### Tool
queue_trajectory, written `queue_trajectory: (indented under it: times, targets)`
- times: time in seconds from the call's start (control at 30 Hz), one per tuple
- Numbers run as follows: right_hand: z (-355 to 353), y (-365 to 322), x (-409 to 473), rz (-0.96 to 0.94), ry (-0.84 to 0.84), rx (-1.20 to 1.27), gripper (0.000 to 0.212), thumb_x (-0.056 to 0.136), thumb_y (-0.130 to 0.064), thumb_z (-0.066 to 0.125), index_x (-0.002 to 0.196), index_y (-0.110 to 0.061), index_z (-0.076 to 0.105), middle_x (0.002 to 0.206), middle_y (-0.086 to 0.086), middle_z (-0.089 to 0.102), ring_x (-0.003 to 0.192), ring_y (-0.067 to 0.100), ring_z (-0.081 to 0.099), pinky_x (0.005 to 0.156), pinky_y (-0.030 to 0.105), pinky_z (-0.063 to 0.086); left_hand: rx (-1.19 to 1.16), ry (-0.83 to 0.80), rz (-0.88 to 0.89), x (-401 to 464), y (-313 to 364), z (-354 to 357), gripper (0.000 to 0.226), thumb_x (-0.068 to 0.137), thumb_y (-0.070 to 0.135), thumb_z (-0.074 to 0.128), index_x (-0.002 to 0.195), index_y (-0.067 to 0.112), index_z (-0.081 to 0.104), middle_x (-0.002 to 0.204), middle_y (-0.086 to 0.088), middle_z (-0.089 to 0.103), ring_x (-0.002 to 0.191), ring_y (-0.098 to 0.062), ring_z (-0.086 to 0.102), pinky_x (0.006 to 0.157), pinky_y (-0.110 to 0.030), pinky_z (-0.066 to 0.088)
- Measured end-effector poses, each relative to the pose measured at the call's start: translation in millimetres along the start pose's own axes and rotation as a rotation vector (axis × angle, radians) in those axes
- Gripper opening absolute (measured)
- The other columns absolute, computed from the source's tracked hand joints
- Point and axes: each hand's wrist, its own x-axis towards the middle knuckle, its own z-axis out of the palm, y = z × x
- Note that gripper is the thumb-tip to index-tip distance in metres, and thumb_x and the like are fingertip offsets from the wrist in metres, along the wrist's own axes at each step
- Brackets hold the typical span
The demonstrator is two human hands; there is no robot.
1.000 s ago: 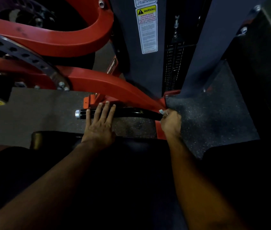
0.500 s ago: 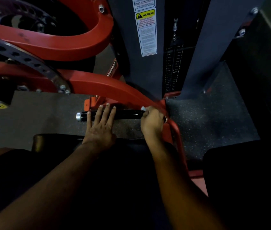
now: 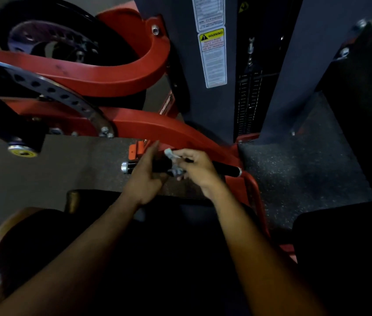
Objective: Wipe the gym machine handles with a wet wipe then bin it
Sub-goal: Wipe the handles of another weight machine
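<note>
Right hand (image 3: pixel 197 166) pinches wipe (image 3: pixel 171 153) over handle (image 3: pixel 223 168); left hand (image 3: pixel 145 173) relaxed, fingers straight.

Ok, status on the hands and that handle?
Right hand pinching wipe on black handle. Left hand against handle's left end, grip unclear. Nothing blocking.

Warning label (image 3: pixel 213 57) on the grey upright (image 3: pixel 180 53), near its right edge: yellow header, triangle sign, word "WARNING". Red and black fine print below, too small to read. Second white label (image 3: pixel 207 12) directly above, text illegible. Weight stack (image 3: pixel 248 103) at the upright's right side: markings present, unreadable.
</note>
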Motion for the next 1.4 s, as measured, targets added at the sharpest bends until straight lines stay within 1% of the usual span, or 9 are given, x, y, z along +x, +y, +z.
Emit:
queue_trajectory:
  times: [0.1,0.27,0.43,0.6,0.7,0.8,0.93,1.13,1.4]
  targets:
    - [-13,-8,-1,0.022,-0.085,0.138,0.029,0.092,0.0,0.067,0.121,-0.004,0.066,0.108,0.017,0.066,0.066,0.014,0.066,0.053,0.022,0.053,-0.341,0.1,-0.091,-5,22,-3,0.051,0.094,0.013,0.068,0.14,0.027,0.051,0.126,-0.004,0.069,0.117,-0.018,0.066,0.099,-0.035,0.053]
    - [-16,-13,1,-0.028,-0.133,0.121,0.015,0.093,0.003,0.064,0.103,-0.006,0.072,0.095,0.01,0.072,0.077,0.016,0.064,0.059,0.024,0.054,-0.507,0.081,-0.177,-8,39,3,0.011,0.095,0.004,0.068,0.102,0.012,0.068,0.083,0.002,0.074,0.079,-0.012,0.069,0.074,-0.03,0.057]
    - [-15,-14,2,-0.065,-0.1,0.076,0.009,0.091,-0.005,0.07,0.091,-0.013,0.075,0.093,0.008,0.075,0.075,0.028,0.065,0.071,0.04,0.052,-0.64,0.084,-0.213,-16,42,10,0.016,0.093,0.001,0.068,0.105,0.012,0.069,0.097,-0.011,0.075,0.087,-0.021,0.071,0.079,-0.034,0.059]
    - [-18,-15,2,-0.097,-0.06,-0.052,0.008,0.092,-0.01,0.07,0.094,-0.015,0.075,0.097,0.0,0.075,0.079,0.006,0.068,0.062,0.019,0.05,-0.657,0.122,-0.256,-21,42,8,0.011,0.093,-0.001,0.068,0.099,0.008,0.068,0.098,-0.016,0.069,0.091,-0.027,0.064,0.08,-0.034,0.059]
    - [-22,-18,2,-0.096,-0.079,-0.002,0.017,0.094,-0.006,0.067,0.106,-0.016,0.073,0.11,0.004,0.071,0.1,0.017,0.069,0.076,0.026,0.058,-0.6,0.15,-0.247,-20,37,8,0.014,0.09,0.0,0.072,0.09,0.013,0.066,0.092,-0.016,0.067,0.086,-0.026,0.062,0.076,-0.036,0.055]
    - [-22,-25,2,-0.12,-0.211,-0.065,0.027,0.088,-0.017,0.076,0.113,-0.028,0.072,0.118,-0.006,0.069,0.112,0.008,0.064,0.091,0.032,0.057,-0.504,0.189,-0.202,-20,34,8,0.022,0.079,0.019,0.085,0.079,0.025,0.064,0.086,-0.026,0.066,0.08,-0.03,0.063,0.075,-0.044,0.052]
    - [-17,-26,3,-0.134,-0.197,-0.127,0.025,0.086,-0.009,0.077,0.098,-0.03,0.075,0.104,0.005,0.075,0.101,0.022,0.071,0.088,0.047,0.056,-0.505,0.197,-0.154,-20,37,9,0.016,0.086,0.008,0.079,0.083,0.016,0.066,0.083,-0.02,0.07,0.078,-0.026,0.064,0.071,-0.037,0.052]
    - [-26,-23,0,-0.112,-0.191,-0.02,0.033,0.089,0.012,0.062,0.109,-0.013,0.071,0.094,-0.001,0.075,0.086,0.005,0.07,0.068,0.015,0.051,-0.717,0.169,-0.266,-22,36,8,0.012,0.096,0.001,0.063,0.098,0.012,0.069,0.086,0.002,0.073,0.089,-0.023,0.069,0.082,-0.04,0.06]
    - [-21,-18,2,-0.186,-0.167,-0.054,0.03,0.086,0.018,0.057,0.09,-0.009,0.069,0.092,0.0,0.074,0.09,0.011,0.068,0.084,0.024,0.052,-0.934,0.085,-0.363,-26,44,9,0.015,0.101,0.02,0.058,0.112,0.014,0.066,0.11,-0.005,0.072,0.1,-0.023,0.069,0.091,-0.047,0.058]
